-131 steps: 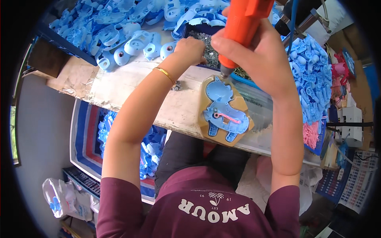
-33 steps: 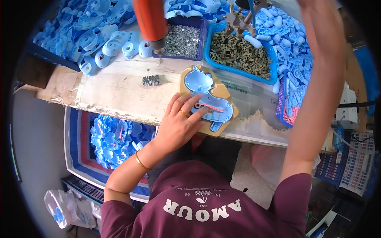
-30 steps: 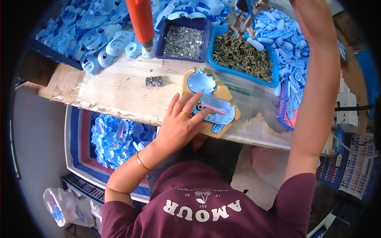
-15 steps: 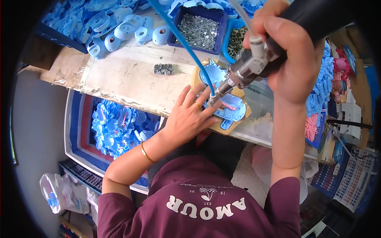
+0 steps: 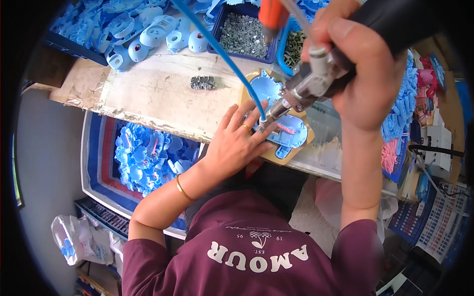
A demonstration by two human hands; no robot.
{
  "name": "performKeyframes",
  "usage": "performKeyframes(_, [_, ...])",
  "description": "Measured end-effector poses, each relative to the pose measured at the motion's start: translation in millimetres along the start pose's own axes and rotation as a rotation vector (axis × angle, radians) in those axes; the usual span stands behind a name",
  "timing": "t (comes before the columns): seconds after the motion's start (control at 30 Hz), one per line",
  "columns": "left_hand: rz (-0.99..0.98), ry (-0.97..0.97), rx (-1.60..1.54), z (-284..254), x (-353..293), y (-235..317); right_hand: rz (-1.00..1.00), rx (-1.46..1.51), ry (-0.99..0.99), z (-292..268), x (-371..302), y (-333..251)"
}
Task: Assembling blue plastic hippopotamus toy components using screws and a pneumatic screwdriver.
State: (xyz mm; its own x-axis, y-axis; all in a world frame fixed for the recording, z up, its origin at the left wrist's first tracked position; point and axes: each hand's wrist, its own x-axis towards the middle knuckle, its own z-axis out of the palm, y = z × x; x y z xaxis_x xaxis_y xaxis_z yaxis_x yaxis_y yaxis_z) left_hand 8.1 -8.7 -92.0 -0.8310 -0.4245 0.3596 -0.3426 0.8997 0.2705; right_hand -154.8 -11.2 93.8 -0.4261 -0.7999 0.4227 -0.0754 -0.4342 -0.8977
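My right hand [image 5: 368, 74] is wrapped round the dark grip of a power screwdriver [image 5: 301, 93] with a metal nose, tilted down to the left. Beneath its tip, a light-blue plastic shell [image 5: 292, 139] lies in a yellowish holder [image 5: 269, 157]. A small pink piece [image 5: 286, 129] lies inside the shell. My left hand [image 5: 229, 150] lies palm down at the holder's left side, fingers stretched and spread around the screwdriver's nose. A blue air hose [image 5: 224, 52] runs down to the nose between those fingers. The very tip is partly hidden by them.
A navy bin of small metal screws [image 5: 247, 37] stands at the back, beside a blue bin of metal pieces [image 5: 295, 47]. An orange tool [image 5: 272, 19] hangs above. A dark metal block [image 5: 203, 83] sits on the table. Blue shells fill the crate [image 5: 143, 158] at left.
The orange tool has come into view at the top. The view has shifted slightly; both hands and the screwdriver stay nearly in place over the shell.
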Motion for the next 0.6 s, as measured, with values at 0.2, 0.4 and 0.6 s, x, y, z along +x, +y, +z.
performKeyframes(0.2, [-0.043,-0.046,-0.023,-1.3,-1.8,1.2,-0.129,0.086,-0.041,5.1,-13.6,15.8])
performKeyframes(0.4, [-0.019,-0.026,-0.038,-5.8,6.5,5.1,-0.056,0.171,-0.044,-19.0,8.0,-9.4])
performKeyframes(0.6, [0.114,0.018,-0.082,-18.4,6.7,-5.6,-0.262,-0.111,-0.264,-70.5,92.8,-28.2])
